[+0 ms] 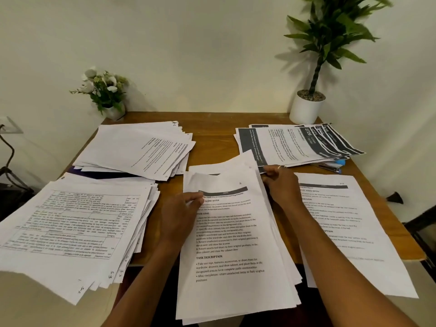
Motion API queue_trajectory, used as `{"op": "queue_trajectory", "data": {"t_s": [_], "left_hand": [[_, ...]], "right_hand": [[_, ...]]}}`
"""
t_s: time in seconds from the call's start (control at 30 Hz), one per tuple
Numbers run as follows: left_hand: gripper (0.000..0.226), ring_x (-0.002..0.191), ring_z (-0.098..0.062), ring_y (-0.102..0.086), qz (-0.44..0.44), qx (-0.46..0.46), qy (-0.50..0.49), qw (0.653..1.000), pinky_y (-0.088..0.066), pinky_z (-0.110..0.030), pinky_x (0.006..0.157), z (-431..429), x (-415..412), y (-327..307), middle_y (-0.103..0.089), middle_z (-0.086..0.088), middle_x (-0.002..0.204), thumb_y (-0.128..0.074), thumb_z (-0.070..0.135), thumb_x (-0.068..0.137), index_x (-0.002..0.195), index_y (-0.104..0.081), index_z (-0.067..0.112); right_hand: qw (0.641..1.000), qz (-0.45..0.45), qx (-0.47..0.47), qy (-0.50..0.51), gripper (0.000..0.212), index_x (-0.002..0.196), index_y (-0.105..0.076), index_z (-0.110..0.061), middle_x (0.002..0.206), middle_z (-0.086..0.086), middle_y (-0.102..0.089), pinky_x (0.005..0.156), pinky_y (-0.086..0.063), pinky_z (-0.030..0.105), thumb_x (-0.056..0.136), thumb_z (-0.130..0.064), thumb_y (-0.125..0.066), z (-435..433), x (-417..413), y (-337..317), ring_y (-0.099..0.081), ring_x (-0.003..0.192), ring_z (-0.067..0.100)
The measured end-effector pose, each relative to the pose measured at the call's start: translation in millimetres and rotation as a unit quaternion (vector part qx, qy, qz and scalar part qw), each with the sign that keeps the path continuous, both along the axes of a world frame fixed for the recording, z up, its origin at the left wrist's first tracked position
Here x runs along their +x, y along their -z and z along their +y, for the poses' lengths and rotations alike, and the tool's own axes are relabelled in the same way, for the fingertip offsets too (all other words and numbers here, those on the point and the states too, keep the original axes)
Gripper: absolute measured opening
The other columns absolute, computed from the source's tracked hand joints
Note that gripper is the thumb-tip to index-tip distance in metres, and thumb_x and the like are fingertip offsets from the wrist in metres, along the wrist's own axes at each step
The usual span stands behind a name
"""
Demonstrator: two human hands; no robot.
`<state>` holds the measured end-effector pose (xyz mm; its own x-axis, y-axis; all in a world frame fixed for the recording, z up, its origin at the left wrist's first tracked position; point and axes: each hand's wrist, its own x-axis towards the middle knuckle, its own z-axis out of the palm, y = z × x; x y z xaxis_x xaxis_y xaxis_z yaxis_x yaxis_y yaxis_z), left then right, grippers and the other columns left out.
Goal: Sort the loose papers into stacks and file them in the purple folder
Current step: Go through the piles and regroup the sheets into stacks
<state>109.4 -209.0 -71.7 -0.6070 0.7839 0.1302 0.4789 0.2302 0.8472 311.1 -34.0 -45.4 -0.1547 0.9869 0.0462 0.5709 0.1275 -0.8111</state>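
Observation:
A thick stack of printed papers (pixel 233 251) lies in front of me, hanging over the table's near edge. My left hand (pixel 181 213) rests on its upper left part, thumb under the top sheet's lifted corner. My right hand (pixel 282 182) pinches the stack's upper right edge. Four other piles lie around: table-form sheets (pixel 70 223) at the near left, text sheets (pixel 139 149) at the far left, dark-banded sheets (pixel 297 142) at the far right, a thin pile (pixel 349 225) at the near right. A purple folder (pixel 99 173) peeks out from under the far-left pile.
The wooden table (pixel 212 128) stands against a white wall. A small flower pot (pixel 111 95) sits at its back left corner, a tall plant in a white pot (pixel 306 107) at the back right. A blue stapler (pixel 335 165) lies by the dark-banded pile.

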Motion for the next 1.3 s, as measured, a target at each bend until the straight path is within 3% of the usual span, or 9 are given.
{"op": "queue_trajectory", "data": {"t_s": [0.07,0.17,0.33,0.53,0.77,1.0,1.07,1.2,1.3], "left_hand": [[0.013,0.089,0.003,-0.064,-0.012,0.002,0.004,1.0,-0.056,-0.02,0.082,1,-2,2,-0.068,0.021,0.101,-0.07,0.026,0.095,0.106,-0.076,0.03],[0.013,0.09,0.006,-0.063,-0.024,0.009,0.014,1.0,-0.049,-0.01,0.076,1,-2,1,-0.066,0.025,0.097,-0.069,0.024,0.095,0.094,-0.071,0.036],[0.008,0.091,0.0,-0.066,-0.054,0.015,0.005,0.998,-0.053,-0.018,0.079,2,-3,4,-0.07,0.02,0.097,-0.071,0.022,0.093,0.094,-0.077,0.028],[0.007,0.089,0.002,-0.065,-0.056,0.015,0.001,0.998,-0.048,-0.01,0.072,2,-2,1,-0.069,0.02,0.097,-0.071,0.023,0.093,0.094,-0.076,0.028],[0.01,0.088,0.004,-0.064,-0.048,0.02,0.004,0.999,-0.044,-0.005,0.07,-1,0,-2,-0.066,0.025,0.093,-0.071,0.023,0.094,0.092,-0.072,0.033],[0.009,0.09,0.003,-0.064,-0.03,0.02,0.013,0.999,-0.047,-0.012,0.074,-1,-3,1,-0.067,0.024,0.095,-0.07,0.024,0.094,0.095,-0.073,0.032],[0.008,0.09,0.002,-0.064,-0.032,0.02,0.006,0.999,-0.048,-0.013,0.074,-1,-3,2,-0.068,0.022,0.096,-0.07,0.024,0.094,0.096,-0.074,0.03],[0.01,0.089,0.004,-0.063,-0.026,0.023,-0.004,0.999,-0.045,-0.003,0.065,-1,-2,1,-0.067,0.022,0.095,-0.068,0.018,0.095,0.094,-0.075,0.025],[0.012,0.089,0.002,-0.063,-0.021,0.019,-0.002,1.0,-0.044,0.001,0.068,0,-3,1,-0.07,0.015,0.096,-0.067,0.012,0.095,0.092,-0.076,0.019]], "right_hand": [[0.999,0.029,-0.028,-0.001,0.025,0.12,-0.071,-0.019,0.116,0.0,-0.072,0.076,-0.058,0.029,0.096,-0.01,-0.068,8,-1,0,-0.068,0.09,0.013],[0.999,0.035,-0.037,-0.005,0.02,0.116,-0.072,-0.018,0.103,0.001,-0.074,0.059,-0.054,0.023,0.097,-0.018,-0.068,15,-4,-1,-0.069,0.077,0.014],[0.998,0.036,-0.037,-0.028,0.016,0.107,-0.078,-0.018,0.106,-0.005,-0.074,0.069,-0.048,0.019,0.096,-0.025,-0.068,17,-10,1,-0.065,0.092,0.012],[0.987,0.109,-0.12,-0.016,0.012,0.103,-0.076,-0.02,0.106,-0.008,-0.072,0.068,-0.047,0.017,0.097,-0.024,-0.067,13,-15,-6,-0.063,0.094,0.006],[0.996,-0.019,-0.028,-0.079,0.019,0.11,-0.075,-0.015,0.112,-0.001,-0.07,0.088,-0.054,0.029,0.091,-0.019,-0.075,8,-14,-7,-0.066,0.102,0.017],[0.983,-0.129,0.067,-0.116,0.014,0.109,-0.074,-0.014,0.103,0.002,-0.072,0.076,-0.041,0.023,0.098,-0.017,-0.064,-13,-14,-1,-0.056,0.084,0.015],[0.979,-0.147,0.086,-0.113,0.01,0.097,-0.072,-0.014,0.091,-0.001,-0.067,0.07,-0.039,0.023,0.099,-0.019,-0.064,-15,-14,-1,-0.054,0.076,0.015],[0.997,-0.028,0.049,-0.058,0.035,0.068,-0.051,-0.018,0.069,-0.005,-0.057,0.054,-0.034,0.021,0.098,-0.027,-0.065,-12,-15,-2,-0.048,0.061,0.006],[0.994,0.113,-0.01,-0.001,0.024,0.095,-0.062,-0.014,0.097,-0.004,-0.068,0.067,-0.047,0.02,0.096,-0.037,-0.066,-6,-11,-6,-0.063,0.086,0.01]]}}
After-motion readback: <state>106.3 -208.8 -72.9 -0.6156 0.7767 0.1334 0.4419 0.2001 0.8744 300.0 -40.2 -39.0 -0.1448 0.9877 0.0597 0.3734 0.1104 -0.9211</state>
